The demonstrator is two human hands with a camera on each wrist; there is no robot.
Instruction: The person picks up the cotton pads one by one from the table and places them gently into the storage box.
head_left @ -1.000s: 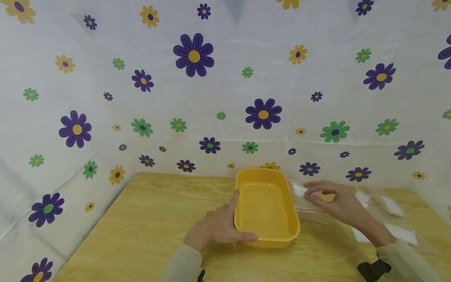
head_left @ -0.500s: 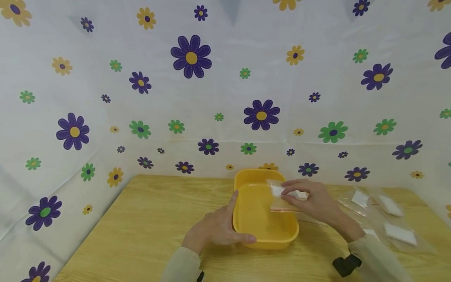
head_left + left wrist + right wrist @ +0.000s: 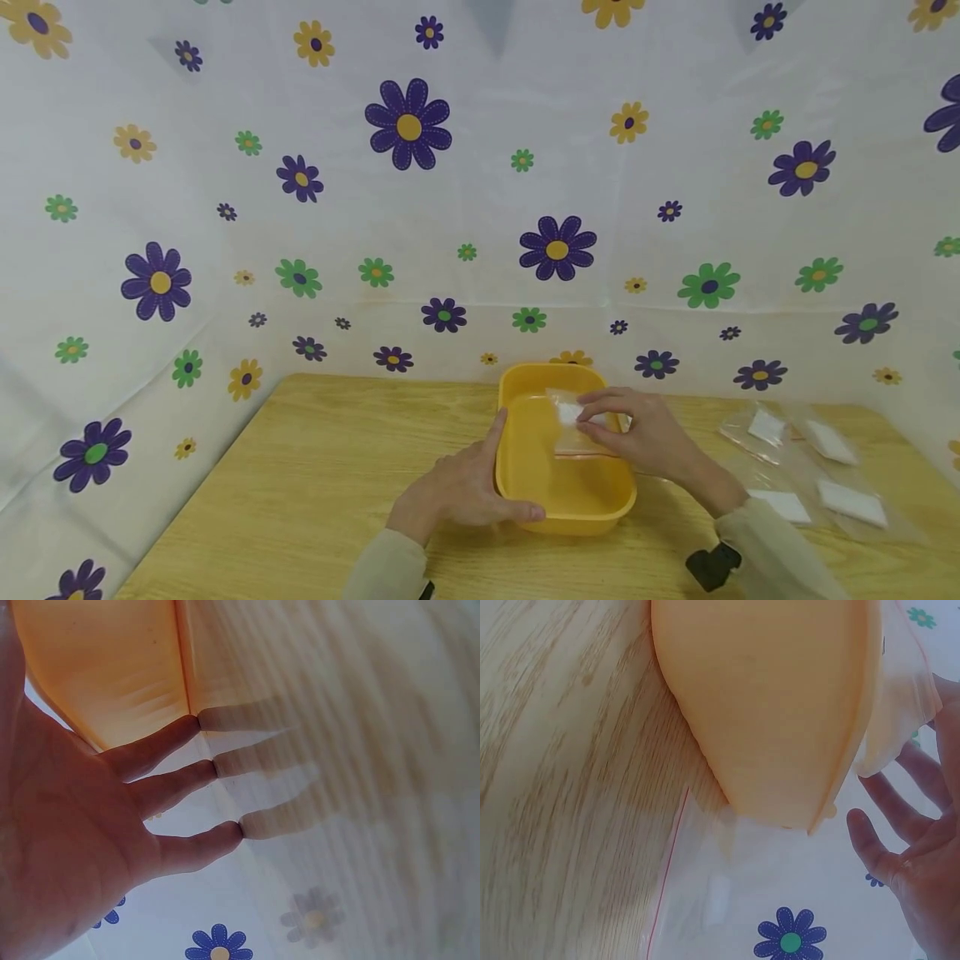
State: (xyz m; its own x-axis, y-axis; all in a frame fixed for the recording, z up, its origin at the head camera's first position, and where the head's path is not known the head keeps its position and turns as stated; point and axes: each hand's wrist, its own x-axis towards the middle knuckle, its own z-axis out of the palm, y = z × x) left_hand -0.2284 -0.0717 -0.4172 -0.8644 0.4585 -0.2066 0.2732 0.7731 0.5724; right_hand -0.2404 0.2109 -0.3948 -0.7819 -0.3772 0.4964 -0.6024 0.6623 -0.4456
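A yellow plastic tub (image 3: pixel 566 483) stands on the table. My left hand (image 3: pixel 468 483) steadies its near left corner, index finger along the left side and thumb at the front rim. In the left wrist view, three straight fingertips (image 3: pixel 229 832) meet the tabletop beside the tub. My right hand (image 3: pixel 637 425) pinches a clear zip bag (image 3: pixel 566 442) with a white piece inside, between thumb and fingers. That bag hangs over the tub's inside, its red zip line towards me. In the right wrist view, it (image 3: pixel 900 705) shows beyond the tub's rim.
Several clear bags with white pieces lie at the right of the table, one near the back (image 3: pixel 767 427) and one nearer me (image 3: pixel 853 502). Another zip bag (image 3: pixel 686 900) lies on the table beside the tub. A flower-printed sheet (image 3: pixel 480 192) hangs behind.
My right hand has carried the pinched bag leftward from beside the tub to over its inside. The left hand keeps its place at the tub.
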